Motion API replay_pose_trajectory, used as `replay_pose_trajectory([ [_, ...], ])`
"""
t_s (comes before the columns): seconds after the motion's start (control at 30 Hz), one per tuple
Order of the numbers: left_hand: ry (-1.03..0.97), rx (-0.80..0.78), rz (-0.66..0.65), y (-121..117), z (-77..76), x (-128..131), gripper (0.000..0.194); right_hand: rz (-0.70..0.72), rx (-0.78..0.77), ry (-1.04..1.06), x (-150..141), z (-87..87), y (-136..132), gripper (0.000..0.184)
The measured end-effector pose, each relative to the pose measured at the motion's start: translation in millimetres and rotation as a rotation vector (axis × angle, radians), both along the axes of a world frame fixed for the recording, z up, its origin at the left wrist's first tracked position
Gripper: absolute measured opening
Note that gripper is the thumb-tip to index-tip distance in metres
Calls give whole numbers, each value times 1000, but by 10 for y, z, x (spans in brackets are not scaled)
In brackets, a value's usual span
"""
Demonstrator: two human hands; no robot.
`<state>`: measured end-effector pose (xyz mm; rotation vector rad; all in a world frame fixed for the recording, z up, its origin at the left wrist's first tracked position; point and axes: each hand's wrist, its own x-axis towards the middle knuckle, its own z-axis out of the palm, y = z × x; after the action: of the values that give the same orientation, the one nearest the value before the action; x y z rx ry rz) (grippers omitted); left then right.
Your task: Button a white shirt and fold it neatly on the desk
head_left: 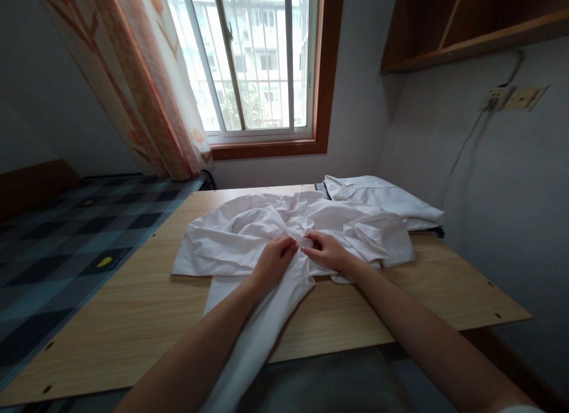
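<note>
A crumpled white shirt [231, 235] lies spread over a pale wooden board, its sleeves out to both sides. One long part of it hangs over the front edge of the board. At the middle of the shirt, my left hand [276, 256] pinches the cloth between thumb and fingers. Close beside it, almost touching, my right hand [324, 250] also pinches the shirt's front. Whether a button is between the fingertips is too small to tell.
The wooden board [146, 318] has small dark holes near its edges. A folded white garment [382, 197] rests on something dark at the back right. A checked bedspread [75, 247] lies left. Behind are a curtain [146, 87] and window; a wall socket [511, 99] with a cord is at right.
</note>
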<state>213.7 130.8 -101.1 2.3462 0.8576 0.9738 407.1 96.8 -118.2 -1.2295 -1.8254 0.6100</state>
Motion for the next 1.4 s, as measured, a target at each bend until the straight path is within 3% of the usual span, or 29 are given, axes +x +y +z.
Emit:
replay_pose_trajectory([
  [0.13,55,118,-33,6,-11,5,21,-49,62,-188,-17,39,-21,12],
  [0.3,142,249,2,-8,-27,7,19,-63,48,-232,-43,47,-24,11],
  [0.53,216,274,102,-45,26,4,16,-156,40,-306,-94,98,-74,27],
  [0.67,192,214,138,-56,55,-5,11,-172,63,-286,-124,113,-106,28],
  [0.77,161,132,120,-39,63,-23,12,-159,120,-228,-122,106,-126,11],
  [0.9,103,-55,51,14,60,-61,19,-69,243,-257,-89,100,-148,38],
  [1.1,68,-309,-54,87,53,-113,26,21,275,-318,-73,67,-134,18],
  [1.3,83,-424,-158,109,88,-160,33,15,250,-235,-111,35,-133,3],
  [1.4,41,-409,-143,111,114,-160,36,-21,249,-219,-126,77,-162,3],
])
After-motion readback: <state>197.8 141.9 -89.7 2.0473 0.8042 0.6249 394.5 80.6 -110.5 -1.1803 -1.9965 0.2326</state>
